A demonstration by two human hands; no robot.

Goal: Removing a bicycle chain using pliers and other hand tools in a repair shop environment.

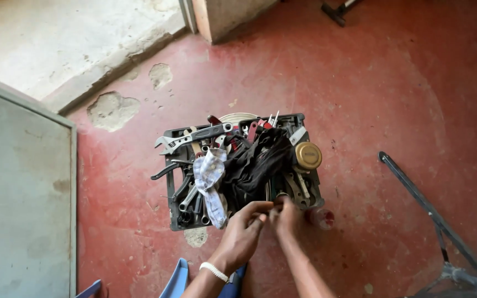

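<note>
Left hand (pixel 245 225) and right hand (pixel 286 216), fingertips pinched together on something too small to identify, at the near edge of a black tool tray (pixel 173 187) beside a black cloth (pixel 255 163).

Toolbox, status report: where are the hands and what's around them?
Left hand and right hand together at near edge of toolbox, fingers pinching something small, unclear what. Black cloth and plastic bag piled over tools. Adjustable wrench on top.

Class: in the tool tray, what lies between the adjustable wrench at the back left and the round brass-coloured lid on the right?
In the head view, a black cloth lies between adjustable wrench and lid.
</note>
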